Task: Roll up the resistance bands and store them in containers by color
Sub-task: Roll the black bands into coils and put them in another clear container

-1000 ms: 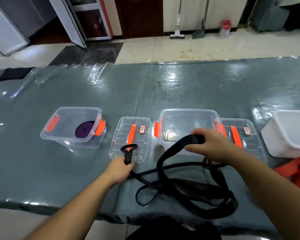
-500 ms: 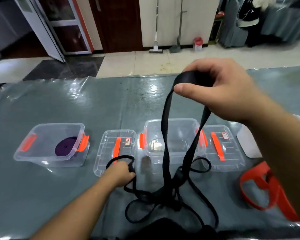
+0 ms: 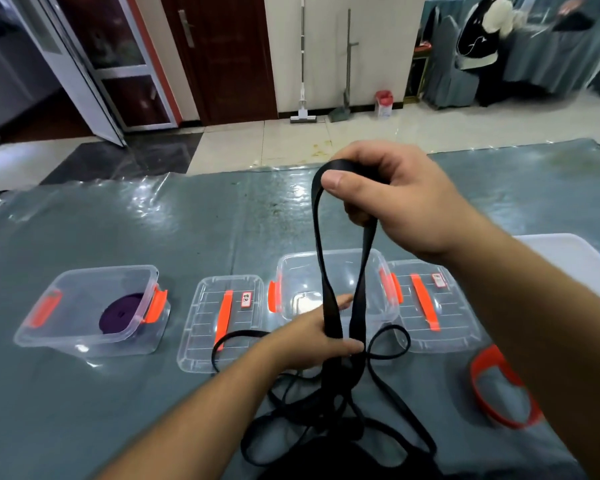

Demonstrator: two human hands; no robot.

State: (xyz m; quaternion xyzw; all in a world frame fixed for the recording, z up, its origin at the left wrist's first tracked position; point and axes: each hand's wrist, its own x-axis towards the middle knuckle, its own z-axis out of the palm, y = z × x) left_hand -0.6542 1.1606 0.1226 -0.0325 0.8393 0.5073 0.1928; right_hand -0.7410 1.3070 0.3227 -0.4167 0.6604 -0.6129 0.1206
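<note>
**Bands and boxes**

Black band (image 3: 326, 292) hangs as a raised loop, its rest tangled at the table's near edge; purple band (image 3: 118, 313) lies coiled in the left container (image 3: 49, 327); the middle container (image 3: 381, 271) stands open; red band (image 3: 499, 393) lies right

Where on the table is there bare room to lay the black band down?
Bare: beyond the containers, and left of the purple-band container. Crowded: the row of containers and lids, the black band tangle, the red band.

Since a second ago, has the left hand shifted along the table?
Yes. The left hand went rightward from the near edge of the left lid to in front of the middle container, gripping the black band.
</note>
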